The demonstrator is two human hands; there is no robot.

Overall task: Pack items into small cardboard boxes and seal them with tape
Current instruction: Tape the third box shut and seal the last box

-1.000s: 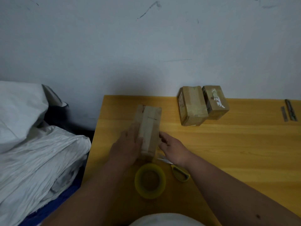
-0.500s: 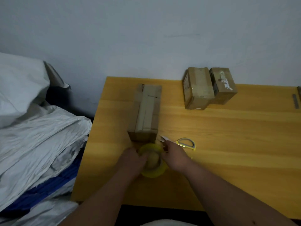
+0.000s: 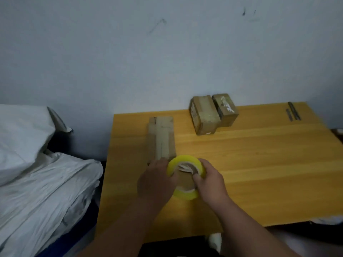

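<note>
Yellow tape roll (image 3: 186, 176) in the grip of left hand (image 3: 156, 179) and right hand (image 3: 210, 184), near long cardboard box (image 3: 161, 139).

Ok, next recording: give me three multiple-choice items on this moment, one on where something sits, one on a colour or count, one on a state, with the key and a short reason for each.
1. Where do the two small boxes stand?
A. At the table's far edge, by the wall
B. On the white bedding
C. In front of the hands

2. What colour is the tape roll?
A. Blue
B. Yellow
C. Red

3. What is the state of the long box?
A. Held up in both hands
B. Lying on the table, untouched
C. Stacked on the small boxes

Key: 1 A, they sit side by side at the back edge near the wall. 2 B, its outer band is bright yellow. 3 B, it lies flat beyond the hands, while the left hand and right hand both hold the tape roll.
</note>
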